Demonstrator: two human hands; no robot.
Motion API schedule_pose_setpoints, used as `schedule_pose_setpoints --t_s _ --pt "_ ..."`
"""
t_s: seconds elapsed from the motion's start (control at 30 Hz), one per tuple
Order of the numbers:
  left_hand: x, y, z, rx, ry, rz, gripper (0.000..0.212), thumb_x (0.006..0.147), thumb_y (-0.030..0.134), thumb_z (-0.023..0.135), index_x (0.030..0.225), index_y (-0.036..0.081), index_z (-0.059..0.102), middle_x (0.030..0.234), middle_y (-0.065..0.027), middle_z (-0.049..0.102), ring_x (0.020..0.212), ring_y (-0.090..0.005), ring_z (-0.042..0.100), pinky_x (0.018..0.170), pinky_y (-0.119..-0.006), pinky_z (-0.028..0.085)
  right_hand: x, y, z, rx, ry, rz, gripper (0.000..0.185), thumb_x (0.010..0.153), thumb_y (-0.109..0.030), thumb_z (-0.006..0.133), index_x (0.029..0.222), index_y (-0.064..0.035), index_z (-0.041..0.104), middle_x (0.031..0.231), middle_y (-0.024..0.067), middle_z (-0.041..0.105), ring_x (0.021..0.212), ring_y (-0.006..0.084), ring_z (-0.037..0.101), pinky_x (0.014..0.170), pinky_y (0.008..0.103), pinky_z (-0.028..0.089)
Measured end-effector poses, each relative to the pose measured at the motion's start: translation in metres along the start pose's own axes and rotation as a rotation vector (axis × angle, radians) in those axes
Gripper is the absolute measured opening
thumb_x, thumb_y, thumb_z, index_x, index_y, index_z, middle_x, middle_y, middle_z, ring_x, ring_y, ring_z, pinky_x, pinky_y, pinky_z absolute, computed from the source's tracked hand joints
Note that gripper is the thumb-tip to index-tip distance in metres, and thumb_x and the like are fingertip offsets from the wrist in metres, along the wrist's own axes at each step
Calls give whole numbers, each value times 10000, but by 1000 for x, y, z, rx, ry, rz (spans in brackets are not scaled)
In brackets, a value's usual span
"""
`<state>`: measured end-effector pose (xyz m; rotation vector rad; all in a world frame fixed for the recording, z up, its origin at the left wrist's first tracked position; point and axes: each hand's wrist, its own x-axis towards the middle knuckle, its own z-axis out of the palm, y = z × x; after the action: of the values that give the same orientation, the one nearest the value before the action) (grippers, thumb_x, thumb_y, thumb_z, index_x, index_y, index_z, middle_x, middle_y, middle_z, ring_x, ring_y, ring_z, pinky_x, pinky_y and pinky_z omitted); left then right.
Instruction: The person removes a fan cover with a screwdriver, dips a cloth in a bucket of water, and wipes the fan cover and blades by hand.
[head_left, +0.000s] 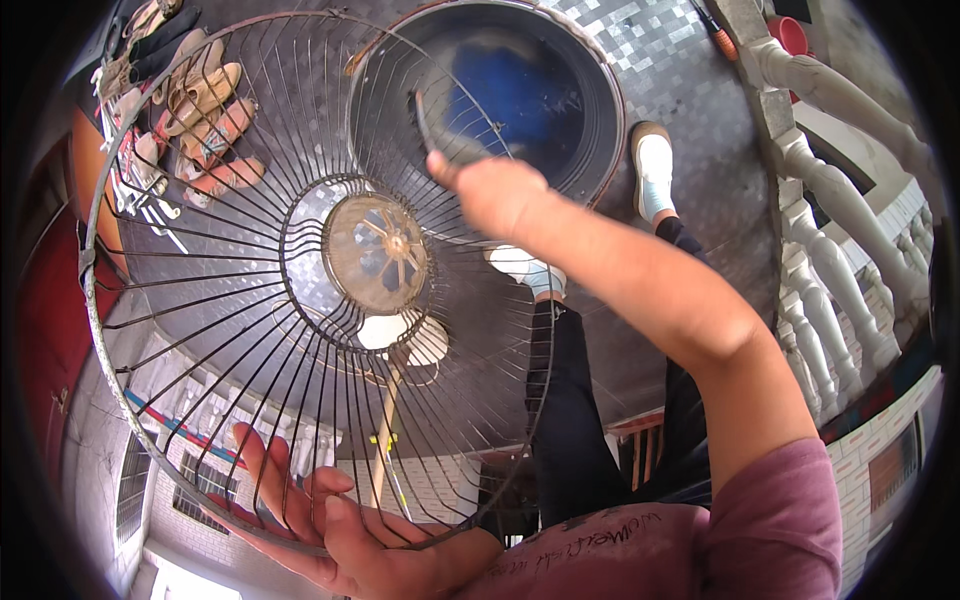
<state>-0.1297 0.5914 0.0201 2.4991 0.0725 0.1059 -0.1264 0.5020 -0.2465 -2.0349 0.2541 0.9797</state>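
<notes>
A round wire fan grille (199, 274) with a plastic hub (375, 247) fills the left half of the view. My left hand (352, 525) holds its lower rim, with some fingers behind the wires and the thumb in front. Rust and pale wear mark the rim. My right hand (495, 191) grips a slim brush (424, 124) by its end, over the upper right wires. Blur hides its exact kind and whether it touches them. Beyond it, a large round tub (611, 150) stands on the floor with dark liquid and a blue patch inside.
Several shoes (202, 97) sit on a white rack (139, 195) at upper left. White balusters (817, 165) line the right side. An orange-handled tool (724, 45) lies near them. A wooden pole (384, 427) shows behind the grille. My white-shod foot (652, 161) is beside the tub.
</notes>
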Motion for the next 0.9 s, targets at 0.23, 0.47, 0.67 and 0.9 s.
schedule_pose_setpoints --t_s 0.23,0.47,0.67,0.9 --pt "-3 -21 18 161 -202 140 685 851 207 374 1433 -60 130 1252 -288 485 983 -277 528 781 -313 437 24 100 19 101 39 301 714 853 -24 430 1454 -330 195 926 146 659 836 294 660 726 397 536" --pt "1 -16 0 480 -88 69 692 896 340 290 1422 -79 132 1265 -289 478 977 -275 548 793 -307 437 -21 -16 5 -76 -106 -45 690 876 -23 411 1464 -306 188 1013 153 635 875 256 655 743 385 544" --pt "6 -12 3 -108 3 -101 793 729 -26 471 1458 -11 157 1195 -287 528 1031 -311 528 652 -314 466 14 43 -9 -130 75 169 779 799 -10 481 1454 -335 211 865 128 636 731 292 656 666 401 538" --pt "6 -16 17 53 40 -54 749 780 32 452 1456 -26 134 1206 -260 538 861 -283 581 615 -263 461 40 28 5 -266 377 -196 784 826 -18 467 1446 -394 170 868 133 619 688 278 647 579 389 538"
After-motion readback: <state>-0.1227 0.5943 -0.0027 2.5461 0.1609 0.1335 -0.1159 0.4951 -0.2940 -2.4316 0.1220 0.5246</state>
